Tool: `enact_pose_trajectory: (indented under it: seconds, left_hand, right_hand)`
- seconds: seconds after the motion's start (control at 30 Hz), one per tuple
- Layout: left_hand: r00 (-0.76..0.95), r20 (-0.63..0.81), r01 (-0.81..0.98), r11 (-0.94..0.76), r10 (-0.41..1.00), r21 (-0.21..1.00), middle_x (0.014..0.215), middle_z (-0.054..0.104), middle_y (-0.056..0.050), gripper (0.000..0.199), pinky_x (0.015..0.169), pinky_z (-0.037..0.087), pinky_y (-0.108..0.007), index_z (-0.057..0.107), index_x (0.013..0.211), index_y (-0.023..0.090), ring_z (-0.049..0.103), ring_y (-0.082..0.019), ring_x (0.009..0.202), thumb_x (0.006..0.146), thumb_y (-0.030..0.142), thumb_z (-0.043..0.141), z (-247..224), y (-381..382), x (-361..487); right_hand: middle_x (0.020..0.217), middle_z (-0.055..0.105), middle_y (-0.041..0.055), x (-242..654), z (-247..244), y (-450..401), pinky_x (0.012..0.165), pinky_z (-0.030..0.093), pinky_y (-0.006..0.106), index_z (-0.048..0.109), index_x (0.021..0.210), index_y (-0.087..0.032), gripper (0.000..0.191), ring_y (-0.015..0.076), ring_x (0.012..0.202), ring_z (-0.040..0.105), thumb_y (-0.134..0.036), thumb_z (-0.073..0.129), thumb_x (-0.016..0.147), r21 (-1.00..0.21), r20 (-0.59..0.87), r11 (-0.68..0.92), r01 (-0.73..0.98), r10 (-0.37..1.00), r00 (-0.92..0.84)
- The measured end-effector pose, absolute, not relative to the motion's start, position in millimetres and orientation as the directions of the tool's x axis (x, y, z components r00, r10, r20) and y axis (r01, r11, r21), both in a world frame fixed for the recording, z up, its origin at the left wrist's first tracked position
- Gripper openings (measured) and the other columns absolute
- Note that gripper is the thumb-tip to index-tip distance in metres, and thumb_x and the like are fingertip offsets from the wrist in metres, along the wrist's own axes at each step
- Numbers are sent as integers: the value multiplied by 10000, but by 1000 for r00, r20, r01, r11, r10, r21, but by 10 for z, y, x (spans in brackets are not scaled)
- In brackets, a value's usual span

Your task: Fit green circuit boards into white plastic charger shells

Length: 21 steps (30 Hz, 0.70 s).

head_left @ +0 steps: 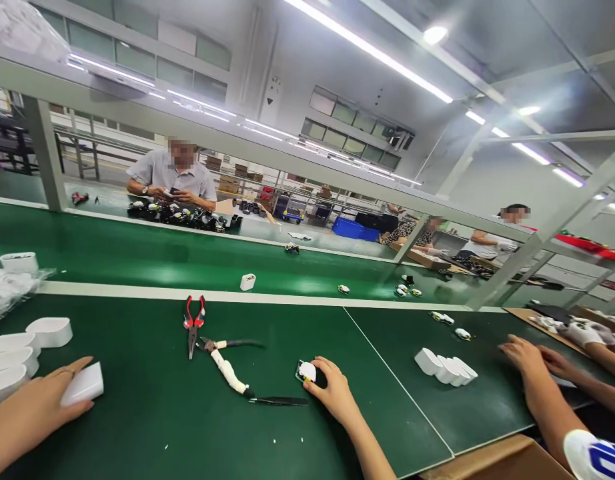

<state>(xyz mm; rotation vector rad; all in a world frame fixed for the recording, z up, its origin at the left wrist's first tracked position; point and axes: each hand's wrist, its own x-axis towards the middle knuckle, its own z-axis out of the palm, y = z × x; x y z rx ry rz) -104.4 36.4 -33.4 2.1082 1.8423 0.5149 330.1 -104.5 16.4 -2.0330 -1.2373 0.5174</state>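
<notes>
My left hand (50,400) is wrapped round a white plastic housing (87,385) at the left of the green bench. Just behind it stand several similar white housings (50,331) in a row. My right hand (332,388) pinches a small white and black part (306,371) with a bit of yellow on it, low over the bench top. Between my hands lie red-handled pliers (193,325), cutters with one white-wrapped handle (227,369), and black tweezers (280,401).
A conveyor belt (137,247) crosses behind the bench, carrying a white housing (247,282) and small parts (343,289). At right, a co-worker's hands (525,353) are near more housings (440,367). A plastic bag (10,290) lies left; a metal frame (45,153) rises beyond.
</notes>
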Motion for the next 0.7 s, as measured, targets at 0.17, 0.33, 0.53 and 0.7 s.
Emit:
enact_pose_trajectory:
  seconds: [0.17, 0.33, 0.53, 0.7]
  left_hand:
    - [485, 22, 507, -302, 874, 808, 995, 527, -12, 370, 753, 374, -261, 415, 981, 219, 517, -184, 868, 614, 196, 456, 637, 137, -373]
    - [676, 213, -62, -233, 706, 971, 1155, 370, -63, 485, 727, 414, -260, 321, 1014, 226, 483, -171, 915, 570, 118, 485, 1272, -12, 328]
    - [701, 260, -87, -282, 664, 955, 912, 471, -6, 506, 709, 399, -248, 353, 1050, 229, 480, -135, 795, 587, 73, 486, 1385, -94, 591]
    - [725, 333, -108, -379, 603, 919, 1079, 408, -12, 478, 747, 388, -247, 398, 1029, 248, 454, -156, 915, 596, 62, 477, 1392, -83, 516]
  right_hand:
    - [905, 587, 65, 3109, 281, -918, 819, 397, 360, 495, 874, -172, 398, 214, 865, 555, -424, 567, 574, -900, 135, -92, 427, 871, 472]
    - [1047, 540, 62, 2550, 807, -932, 789, 437, 273, 406, 1041, -200, 476, 172, 932, 530, -407, 558, 641, -962, 223, 116, 247, 857, 466]
    - [888, 584, 37, 1997, 1315, -1163, 707, 475, 248, 484, 947, -233, 324, 163, 793, 572, -239, 580, 638, -710, 650, 347, 612, 656, 382]
    - [875, 581, 43, 1941, 1434, -1202, 661, 484, 232, 427, 1018, -215, 353, 147, 741, 574, -174, 529, 683, -205, 819, 313, 927, 574, -13]
